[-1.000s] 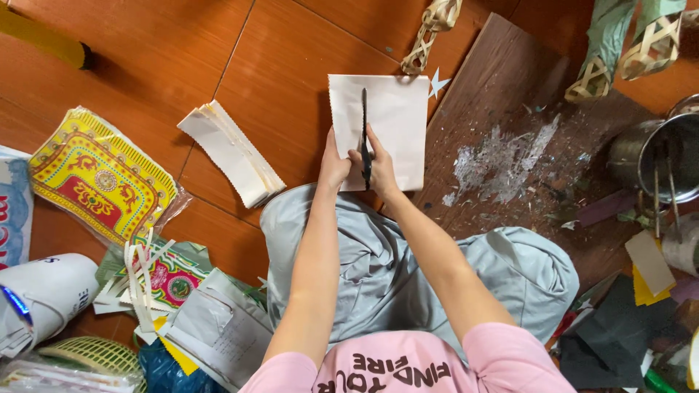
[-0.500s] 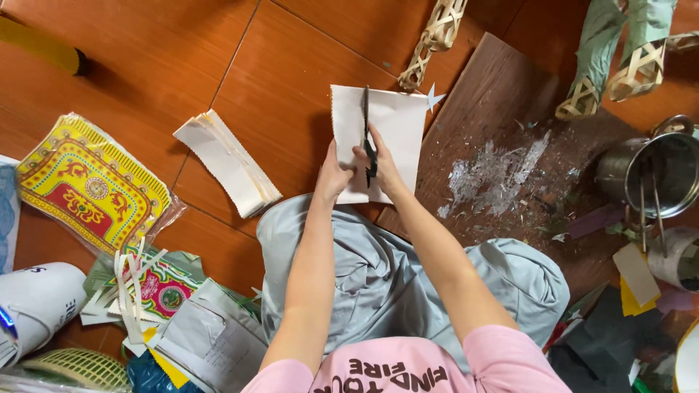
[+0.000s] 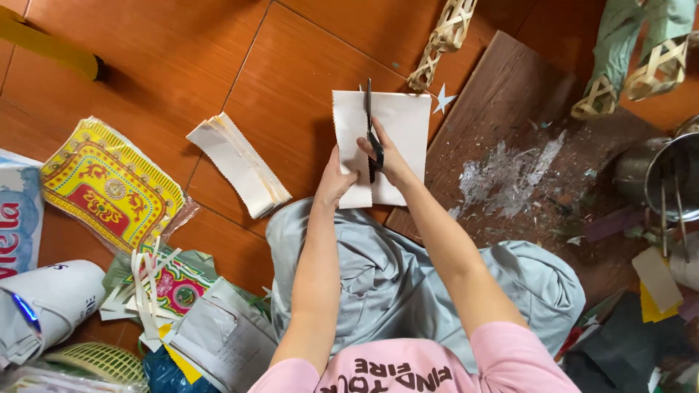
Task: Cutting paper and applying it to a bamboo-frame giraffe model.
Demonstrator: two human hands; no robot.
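Observation:
I hold a white sheet of paper [image 3: 397, 124] out over the floor in front of my knees. My left hand [image 3: 336, 178] grips its near left edge. My right hand [image 3: 386, 159] is closed on black scissors [image 3: 370, 120], whose blades point away from me and run up the middle of the sheet. The cut line splits the paper into a left strip and a wider right part. Both forearms reach forward over my grey trousers [image 3: 408, 280].
A stack of white paper strips [image 3: 239, 164] lies to the left on the orange tile floor. A yellow and red printed packet [image 3: 109, 182] sits further left. A dark wooden board [image 3: 524, 153] smeared with white glue lies to the right, beside a metal pot [image 3: 666, 182]. Woven bamboo pieces [image 3: 440, 40] lie beyond.
The scissors have advanced further up the sheet, and the paper and both hands sit slightly higher and to the right in view as my head shifts.

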